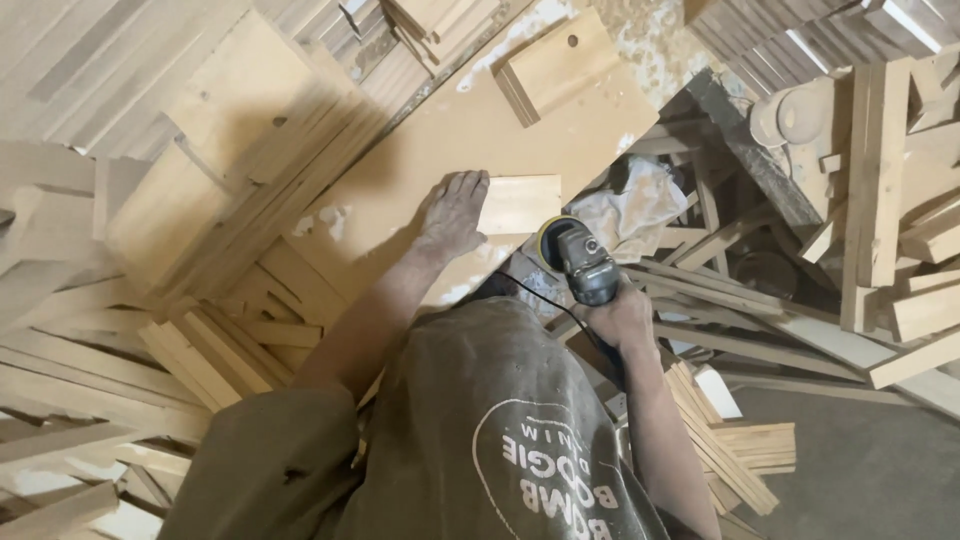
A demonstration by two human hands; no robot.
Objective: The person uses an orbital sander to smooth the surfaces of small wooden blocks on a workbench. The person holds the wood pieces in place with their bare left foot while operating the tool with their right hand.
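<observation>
A large tan board (440,150) is lying slantwise across the centre of the frame, serving as a work surface, with stacks of wooden planks (200,200) spreading over the left side and loose offcuts (880,200) piling up at the right. A dusty white cloth (630,210) is sitting just right of centre. The left hand (452,212) is pressing flat, fingers spread, on the left end of a small pale wood block (520,203) at mid-frame. The right hand (622,318) is gripping a grey angle grinder (585,262), its yellow disc touching the block's lower right edge.
</observation>
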